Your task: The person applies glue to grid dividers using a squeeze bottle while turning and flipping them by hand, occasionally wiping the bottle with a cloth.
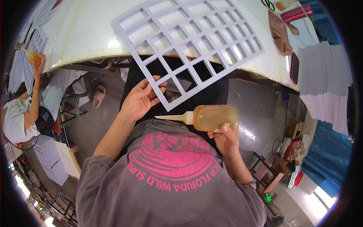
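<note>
A pale grey grid frame [181, 73] with many square openings lies partly on the white table, its near corner jutting out over my lap. My left hand [140, 99] grips that frame by its left edge near the corner, thumb on top and fingers reaching underneath. In my right hand [226, 139] is a squeeze bottle [214, 116] of amber liquid, lying sideways. Its white collar and long tapered nozzle [170, 117] point left, just below the frame's corner and apart from it.
On the white table [87, 34] lie a brown cloth [279, 34], a phone [294, 68], a red cylinder [297, 14] and scissors [267, 4]. Stacked white sheets [325, 75] stand at right. Another person's hand [38, 62] holds a similar bottle at left, near a green stool [73, 109].
</note>
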The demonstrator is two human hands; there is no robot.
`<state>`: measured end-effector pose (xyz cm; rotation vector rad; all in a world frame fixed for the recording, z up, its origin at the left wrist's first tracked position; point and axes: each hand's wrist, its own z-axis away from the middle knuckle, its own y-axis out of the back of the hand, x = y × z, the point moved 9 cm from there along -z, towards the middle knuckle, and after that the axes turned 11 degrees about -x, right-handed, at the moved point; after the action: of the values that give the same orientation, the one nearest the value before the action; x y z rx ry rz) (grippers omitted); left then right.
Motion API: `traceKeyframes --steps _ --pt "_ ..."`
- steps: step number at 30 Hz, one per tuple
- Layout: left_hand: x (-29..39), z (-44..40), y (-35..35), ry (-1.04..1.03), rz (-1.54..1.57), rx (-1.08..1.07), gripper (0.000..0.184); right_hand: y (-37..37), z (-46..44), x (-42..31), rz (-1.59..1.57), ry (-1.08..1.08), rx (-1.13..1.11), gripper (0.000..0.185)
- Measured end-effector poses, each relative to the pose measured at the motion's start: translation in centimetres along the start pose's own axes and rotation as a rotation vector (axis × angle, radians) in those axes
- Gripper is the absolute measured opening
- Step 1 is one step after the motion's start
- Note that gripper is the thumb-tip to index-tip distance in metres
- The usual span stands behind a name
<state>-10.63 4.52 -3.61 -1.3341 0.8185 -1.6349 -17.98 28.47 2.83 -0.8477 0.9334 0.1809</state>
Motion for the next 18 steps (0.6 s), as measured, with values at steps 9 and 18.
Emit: traceKeyframes --steps 9,18 --pt "6.6 1.8 2.1 0.057 -0.219 -0.047 0.042 -4.4 -12.8 -9.9 0.126 0.317 -0.159 0.045" --pt "8.7 7.3 7.0 -0.01 -0.209 0.161 0.034 -13.1 -26.8 -6.8 0.309 0.263 -0.245 0.042"
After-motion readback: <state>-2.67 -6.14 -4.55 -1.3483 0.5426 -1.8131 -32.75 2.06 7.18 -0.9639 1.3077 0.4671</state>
